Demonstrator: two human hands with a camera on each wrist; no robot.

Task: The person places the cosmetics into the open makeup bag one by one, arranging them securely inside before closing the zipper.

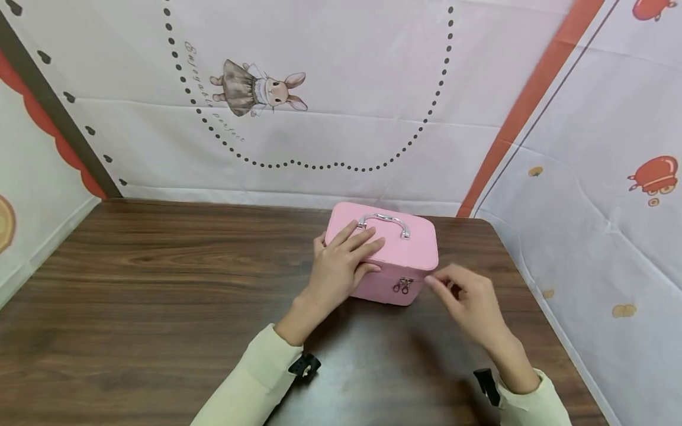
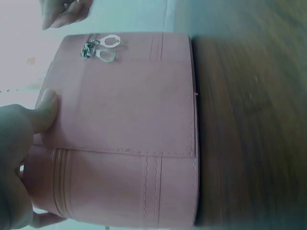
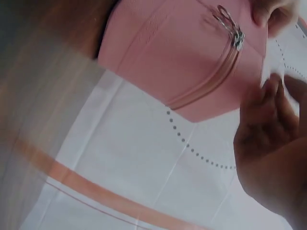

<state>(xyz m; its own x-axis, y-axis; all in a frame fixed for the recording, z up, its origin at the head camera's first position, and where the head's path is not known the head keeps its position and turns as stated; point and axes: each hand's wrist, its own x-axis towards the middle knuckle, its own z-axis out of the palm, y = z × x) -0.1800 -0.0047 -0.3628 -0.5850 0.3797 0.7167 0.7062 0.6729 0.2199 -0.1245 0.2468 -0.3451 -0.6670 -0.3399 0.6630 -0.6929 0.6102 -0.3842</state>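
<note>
Now left hand [image 1: 341, 266] flat on pink case [image 1: 405, 254]; right hand [image 1: 469, 302] beside.

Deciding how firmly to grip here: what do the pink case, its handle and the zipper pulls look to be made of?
Pink case: likely faux leather, matte with a fine grain and stitched seams. Handle: looks like polished metal, silver with bright glints; plated plastic is possible. Zipper pulls: small shiny silver tabs, probably metal. The left hand lies flat on the lid.
</note>
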